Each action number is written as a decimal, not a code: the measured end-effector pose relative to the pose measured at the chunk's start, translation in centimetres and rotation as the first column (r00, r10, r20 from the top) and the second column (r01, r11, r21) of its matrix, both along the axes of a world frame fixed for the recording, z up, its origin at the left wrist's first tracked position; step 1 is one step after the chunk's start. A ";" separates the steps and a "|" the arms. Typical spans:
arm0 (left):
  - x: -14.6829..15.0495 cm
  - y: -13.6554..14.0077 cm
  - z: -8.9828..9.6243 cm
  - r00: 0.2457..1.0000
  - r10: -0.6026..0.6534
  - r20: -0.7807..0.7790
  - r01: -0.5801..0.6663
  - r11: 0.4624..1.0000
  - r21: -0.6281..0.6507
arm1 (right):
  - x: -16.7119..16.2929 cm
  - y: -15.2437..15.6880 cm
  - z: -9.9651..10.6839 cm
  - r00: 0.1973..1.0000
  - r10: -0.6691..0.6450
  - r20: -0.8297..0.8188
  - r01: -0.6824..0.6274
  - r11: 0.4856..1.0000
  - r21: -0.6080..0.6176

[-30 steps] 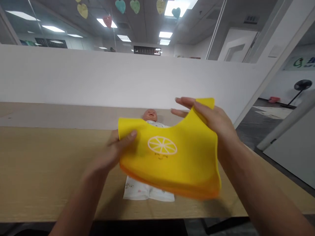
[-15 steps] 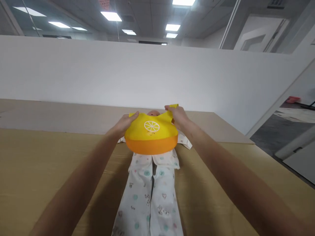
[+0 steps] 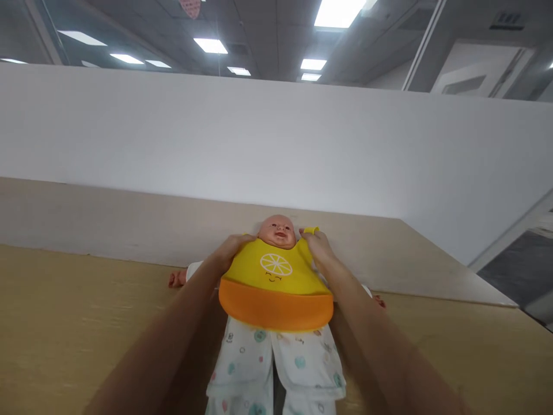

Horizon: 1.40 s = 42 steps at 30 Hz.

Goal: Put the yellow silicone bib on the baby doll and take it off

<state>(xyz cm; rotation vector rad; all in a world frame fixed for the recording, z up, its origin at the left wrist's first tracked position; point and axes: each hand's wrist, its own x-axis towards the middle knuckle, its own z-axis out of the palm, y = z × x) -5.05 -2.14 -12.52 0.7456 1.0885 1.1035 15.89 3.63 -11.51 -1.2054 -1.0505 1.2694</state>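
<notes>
A yellow bib with an orange pocket and a white citrus slice print lies over the chest of a baby doll. The doll is on its back, its head toward the wall and its arms spread out. White clothes with coloured dots and small prints cover its body and legs. My left hand grips the bib's left neck strap beside the doll's head. On the other side my right hand pinches the right strap, whose yellow end sticks up above the fingers.
The doll lies on a tan padded surface. Behind it runs a raised greyish ledge against a white wall with glass above. At the far right the ledge ends, and dark floor shows beyond.
Both hands have brought the bib down and toward the doll's neck, so the doll's face now shows above it. The view has moved closer and shifted.
</notes>
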 end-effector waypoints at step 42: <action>0.2 0.7 -2.7 0.963 -0.056 0.265 0.055 0.998 0.010 | -1.9 0.9 -4.4 0.860 0.443 -0.254 -0.481 0.869 -0.111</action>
